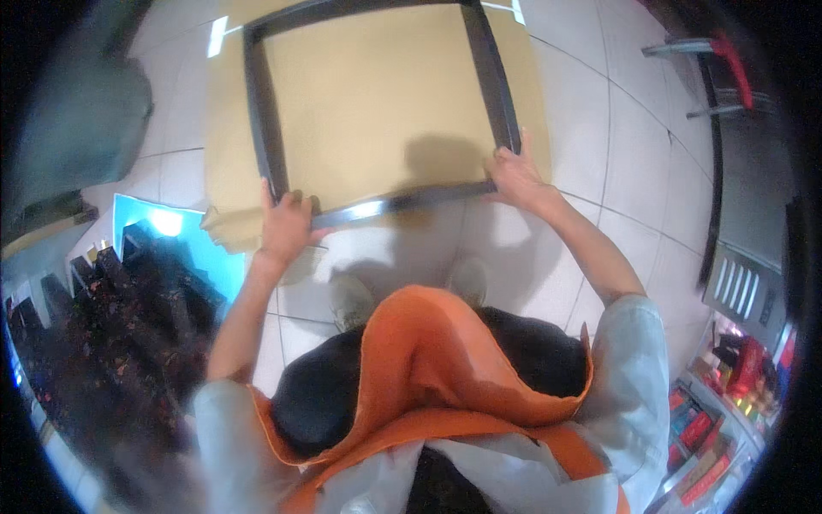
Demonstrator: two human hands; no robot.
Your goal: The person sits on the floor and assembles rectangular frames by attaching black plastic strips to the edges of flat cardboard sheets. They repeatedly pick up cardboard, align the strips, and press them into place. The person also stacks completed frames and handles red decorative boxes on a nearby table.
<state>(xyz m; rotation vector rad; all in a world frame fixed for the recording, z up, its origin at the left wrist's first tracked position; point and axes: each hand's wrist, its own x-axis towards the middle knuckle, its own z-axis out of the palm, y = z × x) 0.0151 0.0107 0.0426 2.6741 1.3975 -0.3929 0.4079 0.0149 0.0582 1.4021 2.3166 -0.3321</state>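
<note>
A dark rectangular frame (377,208) lies over a sheet of brown cardboard (368,94) on the floor ahead of me. My left hand (287,224) is closed round its near left corner, fingers over the bar. At the near right corner my right hand (516,178) grips the frame in the same way, with one finger stretched along the side bar. The near bar shines in the light. The far bar runs along the top of the view. Under my fingers, the corners themselves are partly hidden.
Pale floor tiles (638,146) surround the cardboard. To the left stand a stack of dark bars (128,317) and a bright blue panel (184,240). A red-and-grey tool (732,73) is at upper right. Boxes (706,463) fill a shelf at lower right. I wear an orange apron (437,343).
</note>
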